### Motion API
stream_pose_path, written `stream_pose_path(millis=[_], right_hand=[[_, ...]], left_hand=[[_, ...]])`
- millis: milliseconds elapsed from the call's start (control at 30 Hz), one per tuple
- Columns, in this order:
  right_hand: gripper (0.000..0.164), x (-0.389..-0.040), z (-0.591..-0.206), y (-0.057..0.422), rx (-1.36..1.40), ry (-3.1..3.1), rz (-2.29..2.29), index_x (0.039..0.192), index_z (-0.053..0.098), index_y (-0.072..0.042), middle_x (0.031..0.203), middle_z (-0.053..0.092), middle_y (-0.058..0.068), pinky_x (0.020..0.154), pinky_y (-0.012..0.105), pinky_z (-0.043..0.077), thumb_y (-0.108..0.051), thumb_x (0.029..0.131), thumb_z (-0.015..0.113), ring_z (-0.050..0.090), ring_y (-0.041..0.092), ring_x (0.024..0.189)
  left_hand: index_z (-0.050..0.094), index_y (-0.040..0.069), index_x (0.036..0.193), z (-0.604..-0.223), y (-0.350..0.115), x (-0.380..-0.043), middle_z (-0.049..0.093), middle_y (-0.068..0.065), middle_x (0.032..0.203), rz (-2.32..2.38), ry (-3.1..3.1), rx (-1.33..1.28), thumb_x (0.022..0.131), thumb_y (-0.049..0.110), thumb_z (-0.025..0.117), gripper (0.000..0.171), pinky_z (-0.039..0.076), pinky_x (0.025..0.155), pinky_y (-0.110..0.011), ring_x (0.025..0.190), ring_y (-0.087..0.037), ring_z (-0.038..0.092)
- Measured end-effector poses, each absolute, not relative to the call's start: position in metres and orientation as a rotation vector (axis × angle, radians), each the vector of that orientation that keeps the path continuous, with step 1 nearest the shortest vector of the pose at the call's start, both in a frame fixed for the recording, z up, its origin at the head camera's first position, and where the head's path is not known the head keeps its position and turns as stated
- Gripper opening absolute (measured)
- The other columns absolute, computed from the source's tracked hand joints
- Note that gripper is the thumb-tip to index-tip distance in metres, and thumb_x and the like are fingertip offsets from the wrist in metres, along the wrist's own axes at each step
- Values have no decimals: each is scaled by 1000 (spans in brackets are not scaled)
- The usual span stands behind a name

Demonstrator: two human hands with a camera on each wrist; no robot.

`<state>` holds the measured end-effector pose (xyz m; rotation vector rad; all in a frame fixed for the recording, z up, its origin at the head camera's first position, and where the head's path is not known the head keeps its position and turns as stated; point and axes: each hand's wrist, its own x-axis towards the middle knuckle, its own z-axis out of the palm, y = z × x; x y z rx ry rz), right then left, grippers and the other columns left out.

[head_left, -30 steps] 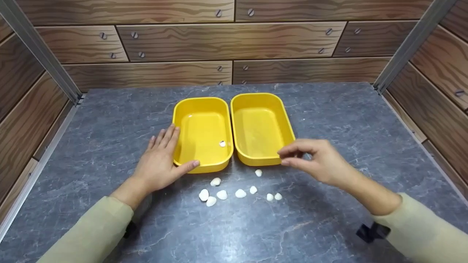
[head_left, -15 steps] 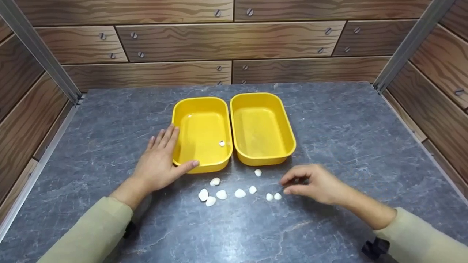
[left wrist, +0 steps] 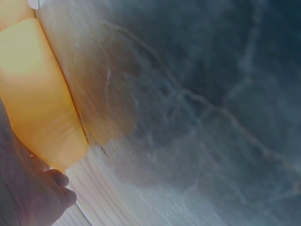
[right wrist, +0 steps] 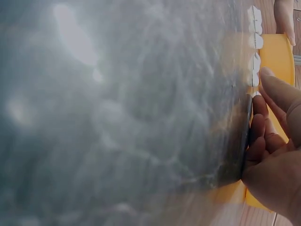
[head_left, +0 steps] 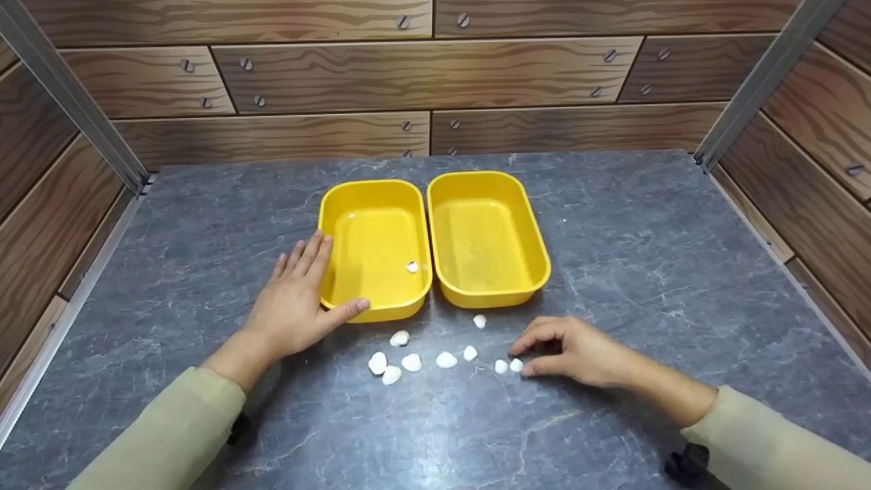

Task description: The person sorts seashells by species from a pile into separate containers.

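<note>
My right hand (head_left: 577,351): thumb and forefinger in narrow gap, nothing held. Small white rounded seashell (head_left: 516,366) at thumb tip; contact I cannot tell. Second small white rounded seashell (head_left: 501,367) just beyond fingertips. Risk: I pinch both, because they lie so near; or thumb alone pushes one and it slides off. My left hand (head_left: 289,309), fingers straight, touches yellow rounded-rectangular plastic box (head_left: 398,312); pressing too hard may tilt it.

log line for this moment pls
left hand: touching left yellow tray | white piece: in that tray | right hand: thumb and fingers apart at rightmost shell, contact unclear | other loose shells: on table
</note>
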<state>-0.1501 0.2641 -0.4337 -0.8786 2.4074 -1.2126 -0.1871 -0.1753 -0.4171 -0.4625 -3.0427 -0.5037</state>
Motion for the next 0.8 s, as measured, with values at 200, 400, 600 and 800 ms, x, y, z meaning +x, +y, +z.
stream_pose_path(millis=[200,400,600,800], right_hand=[[28,-148,-435,263,-809,2459,-1139,116,82,-21,110,73,-8,98,30,51,-27,89,87,66,16,106],[26,-147,-434,263,-772,2471,-1122,115,82,-24,109,72,-10,99,31,52,-27,89,87,65,15,106],[26,-146,-434,263,-764,2468,-1117,115,82,-24,109,72,-10,98,31,52,-27,90,87,65,15,105],[26,-148,-434,263,-767,2465,-1120,115,82,-23,108,72,-9,98,31,52,-27,89,87,65,17,105]], left_hand=[[9,3,170,-417,-175,-187,6,-15,177,-503,-3047,-468,93,86,46,119,7,129,-59,161,-42,11],[9,3,170,-415,-175,-187,6,-15,177,-490,-3047,-468,94,85,47,117,6,129,-59,161,-42,11],[9,3,170,-415,-174,-186,6,-15,177,-488,-3056,-466,93,87,44,119,6,129,-58,161,-42,10],[8,3,170,-417,-175,-187,6,-15,177,-490,-3059,-457,93,87,45,119,5,130,-58,162,-41,11]])
